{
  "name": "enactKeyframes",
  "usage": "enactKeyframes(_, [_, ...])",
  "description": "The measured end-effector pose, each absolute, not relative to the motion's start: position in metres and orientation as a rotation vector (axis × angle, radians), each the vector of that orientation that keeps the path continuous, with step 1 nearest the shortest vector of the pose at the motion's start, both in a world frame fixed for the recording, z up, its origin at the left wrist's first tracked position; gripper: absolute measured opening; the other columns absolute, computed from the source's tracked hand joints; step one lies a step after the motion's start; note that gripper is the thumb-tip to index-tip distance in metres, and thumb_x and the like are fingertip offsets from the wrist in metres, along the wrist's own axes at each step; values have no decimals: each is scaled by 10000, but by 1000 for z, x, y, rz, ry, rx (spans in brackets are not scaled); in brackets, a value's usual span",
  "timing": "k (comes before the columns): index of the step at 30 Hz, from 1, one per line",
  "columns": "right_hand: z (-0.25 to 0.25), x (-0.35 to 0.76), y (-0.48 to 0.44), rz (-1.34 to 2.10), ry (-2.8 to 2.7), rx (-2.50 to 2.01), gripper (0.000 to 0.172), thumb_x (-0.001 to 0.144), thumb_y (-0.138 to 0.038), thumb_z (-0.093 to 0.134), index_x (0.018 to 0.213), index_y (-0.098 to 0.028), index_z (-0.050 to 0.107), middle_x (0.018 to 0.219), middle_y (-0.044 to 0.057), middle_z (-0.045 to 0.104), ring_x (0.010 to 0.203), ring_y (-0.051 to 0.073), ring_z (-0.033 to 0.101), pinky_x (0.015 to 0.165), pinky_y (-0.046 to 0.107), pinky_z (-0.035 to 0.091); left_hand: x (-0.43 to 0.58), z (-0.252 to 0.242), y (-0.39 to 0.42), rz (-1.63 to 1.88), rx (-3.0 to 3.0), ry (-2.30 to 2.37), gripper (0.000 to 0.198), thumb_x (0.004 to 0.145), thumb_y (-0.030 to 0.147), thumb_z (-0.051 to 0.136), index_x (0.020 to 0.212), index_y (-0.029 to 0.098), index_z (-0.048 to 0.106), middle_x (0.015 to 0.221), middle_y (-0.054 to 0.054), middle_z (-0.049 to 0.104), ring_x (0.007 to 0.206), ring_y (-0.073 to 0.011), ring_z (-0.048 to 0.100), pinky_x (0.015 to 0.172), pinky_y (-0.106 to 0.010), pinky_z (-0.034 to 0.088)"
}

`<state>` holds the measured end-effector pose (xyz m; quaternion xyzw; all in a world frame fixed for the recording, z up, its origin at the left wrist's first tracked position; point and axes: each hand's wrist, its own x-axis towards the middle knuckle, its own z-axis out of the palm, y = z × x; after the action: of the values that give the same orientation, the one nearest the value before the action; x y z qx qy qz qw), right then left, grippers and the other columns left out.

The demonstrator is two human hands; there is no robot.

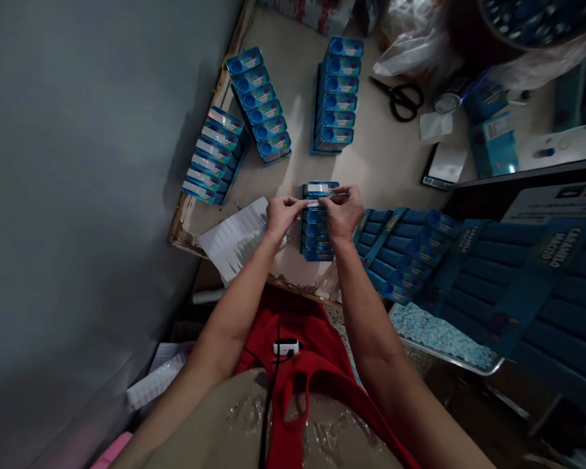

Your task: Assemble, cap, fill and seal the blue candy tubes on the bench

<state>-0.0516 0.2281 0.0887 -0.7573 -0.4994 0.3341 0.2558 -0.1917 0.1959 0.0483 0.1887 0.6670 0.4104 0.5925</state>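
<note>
Both hands meet over a short row of blue boxes (317,242) near the table's front edge. Between them they pinch a small white strip (313,203), my left hand (284,215) at its left end and my right hand (344,210) at its right end. The farthest box of this row bears a white label (317,188) on its top; the nearer boxes show none. A sheet of white strips (234,238) lies on the table beside my left forearm.
Labelled blue boxes (209,159) stand at the left edge, with two more rows (260,107) (338,98) behind. Black scissors (403,101) and a white-topped device (446,164) lie right. Blue packs (527,280) and a tray of wrapped pieces (444,335) fill the right side; a wall (92,163) stands left.
</note>
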Motion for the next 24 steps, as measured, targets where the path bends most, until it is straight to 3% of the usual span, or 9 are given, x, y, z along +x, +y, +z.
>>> enactKeyframes(4, [68,-38,228,798,-1322,-2090,417,616,-375,822,909,-234,562,837,-22,614,785,177,587,778,317,490,-169,27,192,943,134,1442,382,709,432,901,671,170,626,648,12,642,570,-85,532,572,-245,430])
enactKeyframes(8, [52,-23,233,1167,-1035,-2020,534,536,-456,840,912,-227,536,711,-94,458,634,139,488,645,292,449,-165,18,186,940,140,1657,357,811,377,839,694,192,557,661,25,607,635,-106,571,618,-260,418])
enactKeyframes(11, [60,-19,230,1134,-1105,-2039,492,600,-463,802,930,-236,518,720,-79,494,659,164,531,677,309,460,-204,24,169,938,542,2012,241,775,253,860,897,210,656,937,-37,706,958,-204,660,860,-321,481])
enactKeyframes(13, [73,-22,217,944,-1276,-2079,402,720,-476,737,969,-238,530,760,-43,555,717,194,574,742,337,473,-241,28,154,780,893,2252,389,756,206,860,1100,220,679,1223,-113,688,1221,-302,590,1041,-406,426])
enactKeyframes(15, [85,-34,197,803,-1448,-2050,324,850,-472,640,1049,-230,556,829,1,610,769,213,596,796,360,482,-272,27,142,575,1050,2349,562,710,187,883,1223,209,655,1380,-170,612,1334,-386,502,1098,-472,374])
enactKeyframes(17, [92,-53,177,795,-1675,-1924,259,938,-424,555,1089,-218,597,924,54,650,860,233,612,866,384,489,-292,22,136,456,1084,2292,544,679,183,896,1178,191,681,1324,-184,631,1284,-412,528,1061,-476,390])
enactKeyframes(21, [90,-96,154,772,-2252,-1630,298,1013,-268,448,1150,-202,705,1165,137,686,1125,283,572,1045,426,437,-303,14,138,535,1081,2014,88,770,209,795,837,211,737,967,-93,690,986,-293,630,930,-393,449])
enactKeyframes(24, [79,-115,155,714,-2508,-1444,410,1040,-213,387,1327,-207,680,1340,134,663,1182,283,547,1086,431,417,-307,23,139,627,1083,1943,71,779,217,751,715,228,722,842,-60,667,883,-245,608,891,-368,459])
